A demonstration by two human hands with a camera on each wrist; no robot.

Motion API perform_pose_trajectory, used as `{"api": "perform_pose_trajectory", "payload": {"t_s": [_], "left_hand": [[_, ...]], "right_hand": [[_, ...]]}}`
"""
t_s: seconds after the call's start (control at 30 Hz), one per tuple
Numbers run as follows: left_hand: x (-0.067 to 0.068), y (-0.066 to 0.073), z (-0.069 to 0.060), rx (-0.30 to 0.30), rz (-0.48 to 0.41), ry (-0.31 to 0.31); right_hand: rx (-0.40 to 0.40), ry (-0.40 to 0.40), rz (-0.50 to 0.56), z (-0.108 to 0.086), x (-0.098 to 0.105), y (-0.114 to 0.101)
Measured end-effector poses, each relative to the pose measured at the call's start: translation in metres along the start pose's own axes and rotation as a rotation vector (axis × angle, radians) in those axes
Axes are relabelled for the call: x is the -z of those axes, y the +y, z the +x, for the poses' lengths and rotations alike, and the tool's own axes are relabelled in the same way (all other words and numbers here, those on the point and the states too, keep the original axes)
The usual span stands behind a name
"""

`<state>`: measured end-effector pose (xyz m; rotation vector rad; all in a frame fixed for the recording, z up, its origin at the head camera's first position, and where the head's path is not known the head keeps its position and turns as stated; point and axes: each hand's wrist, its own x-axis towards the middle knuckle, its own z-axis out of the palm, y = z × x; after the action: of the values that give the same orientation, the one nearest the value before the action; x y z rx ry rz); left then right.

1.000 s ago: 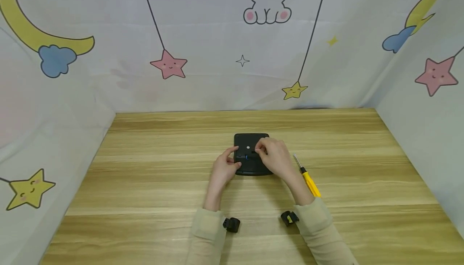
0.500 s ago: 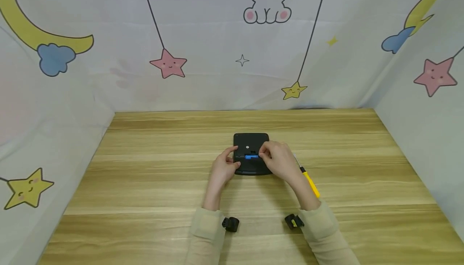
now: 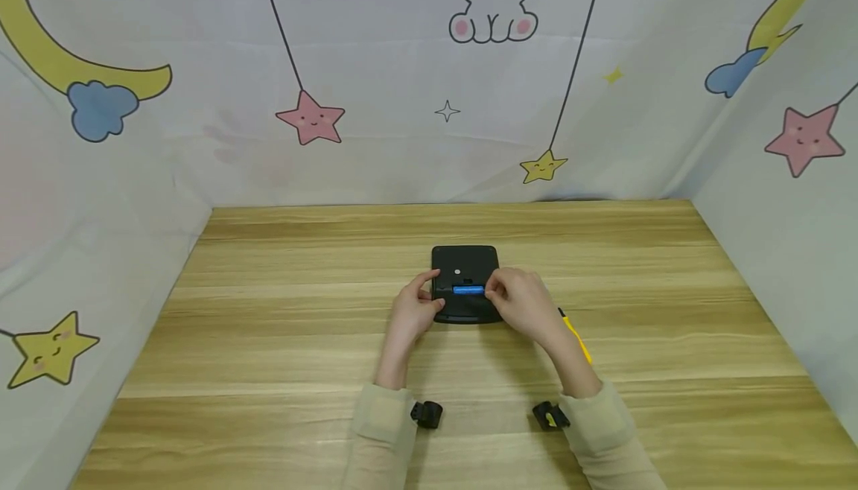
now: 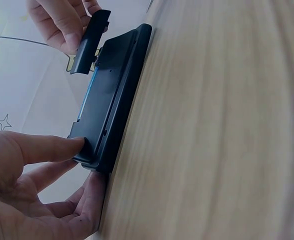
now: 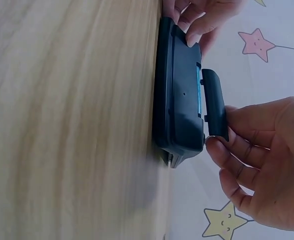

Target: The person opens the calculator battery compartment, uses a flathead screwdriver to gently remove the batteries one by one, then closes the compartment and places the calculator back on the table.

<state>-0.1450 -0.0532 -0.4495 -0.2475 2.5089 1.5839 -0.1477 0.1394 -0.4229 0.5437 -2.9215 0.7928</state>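
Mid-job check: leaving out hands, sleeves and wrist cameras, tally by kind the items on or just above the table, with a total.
Black device: 1
Detached black cover: 1
Blue battery: 1 visible, in the device's slot
Yellow-handled tool: 1, partly hidden
Total: 4

Smooth, low-sheen plastic forms the device and its cover; the counter shows smooth wood grain, with matt, creased cloth hanging beyond its far edge.
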Motion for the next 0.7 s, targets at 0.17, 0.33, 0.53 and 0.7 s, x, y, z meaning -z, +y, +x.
{"api": "perform_pose_trajectory", "payload": {"t_s": [0.17, 0.33, 0.53, 0.7], "left_hand": [[0.0, 0.0, 0.0, -0.005, -0.004, 0.001], [0.0, 0.0, 0.0, -0.009, 0.0, 0.0], [0.0, 0.0, 0.0, 0.0, 0.013, 0.001], [0.0, -0.001, 0.0, 0.008, 0.004, -0.002]], "right_hand": [[-0.019, -0.017, -0.006, -0.004, 0.001, 0.002], [-0.024, -0.018, -0.026, -0.007, 0.0, 0.004], [-0.017, -0.044, -0.044, -0.01, -0.001, 0.007], [-0.012, -0.06, -0.05, -0.012, -0.003, 0.009]]}}
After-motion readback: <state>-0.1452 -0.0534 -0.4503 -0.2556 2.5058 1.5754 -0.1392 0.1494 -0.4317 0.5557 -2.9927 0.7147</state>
